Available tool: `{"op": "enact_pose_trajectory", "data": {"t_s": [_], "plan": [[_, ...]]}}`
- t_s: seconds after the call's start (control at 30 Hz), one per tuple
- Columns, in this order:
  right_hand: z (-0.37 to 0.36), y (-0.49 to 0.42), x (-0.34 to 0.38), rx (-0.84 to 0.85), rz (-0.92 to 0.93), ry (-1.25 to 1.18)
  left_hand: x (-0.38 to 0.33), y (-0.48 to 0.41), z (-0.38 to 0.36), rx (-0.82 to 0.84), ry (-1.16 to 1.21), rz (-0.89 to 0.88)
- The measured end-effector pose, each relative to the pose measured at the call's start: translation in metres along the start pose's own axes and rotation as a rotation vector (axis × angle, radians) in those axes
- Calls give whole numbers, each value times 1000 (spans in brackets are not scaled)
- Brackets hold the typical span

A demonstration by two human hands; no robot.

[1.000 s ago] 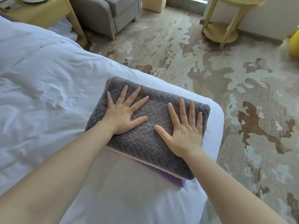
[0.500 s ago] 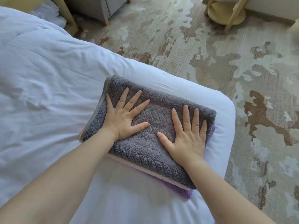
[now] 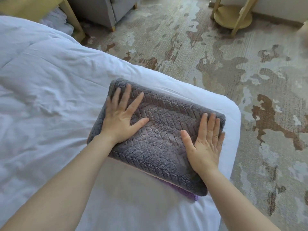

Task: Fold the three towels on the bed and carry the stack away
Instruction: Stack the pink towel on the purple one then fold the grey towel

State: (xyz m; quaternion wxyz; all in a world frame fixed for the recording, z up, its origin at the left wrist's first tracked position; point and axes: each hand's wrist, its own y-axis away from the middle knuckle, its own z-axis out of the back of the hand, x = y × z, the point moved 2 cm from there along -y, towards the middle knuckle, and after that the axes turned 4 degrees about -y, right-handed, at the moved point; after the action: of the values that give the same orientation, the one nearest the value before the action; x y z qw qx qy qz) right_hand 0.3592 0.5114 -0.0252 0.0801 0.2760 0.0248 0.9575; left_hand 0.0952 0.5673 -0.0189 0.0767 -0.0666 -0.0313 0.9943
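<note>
A folded grey towel (image 3: 160, 130) with a herringbone weave lies on top of a stack at the corner of the white bed (image 3: 50, 97). Under it a thin pale pink edge (image 3: 141, 170) shows along the near side, and a purple towel (image 3: 183, 191) sticks out at the near right corner. My left hand (image 3: 121, 117) lies flat on the left part of the grey towel with its fingers spread. My right hand (image 3: 205, 142) lies flat at the towel's right end, fingers straight and close together, reaching toward the far right edge.
Patterned beige and brown carpet (image 3: 250, 80) spreads to the right and beyond the bed. A grey armchair (image 3: 100, 10) stands at the top, a yellow wooden stand (image 3: 233, 17) at the top right, and a yellow wooden leg (image 3: 73, 22) beside the bed's far side.
Both hands have slid outward over the grey towel, the left toward its left edge and the right toward its right edge. The camera view has shifted slightly.
</note>
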Motion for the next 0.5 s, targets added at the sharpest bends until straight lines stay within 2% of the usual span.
{"op": "enact_pose_trajectory", "data": {"t_s": [0.1, 0.17, 0.27, 0.33, 0.5], "plan": [[5, 8, 1, 54, -183, -147, 25, 11, 9, 72, 21, 159], [5, 10, 0, 58, -225, -186, 38, 15, 7, 135, 101, 246], [-2, 7, -2, 51, -320, -295, 52, 14, -3, 181, 462, 358], [-9, 4, -6, 58, -378, -360, 53, 12, -14, 161, 741, 367], [-16, -1, -14, 17, -383, -447, 58, 6, -29, 176, 861, 440]]}}
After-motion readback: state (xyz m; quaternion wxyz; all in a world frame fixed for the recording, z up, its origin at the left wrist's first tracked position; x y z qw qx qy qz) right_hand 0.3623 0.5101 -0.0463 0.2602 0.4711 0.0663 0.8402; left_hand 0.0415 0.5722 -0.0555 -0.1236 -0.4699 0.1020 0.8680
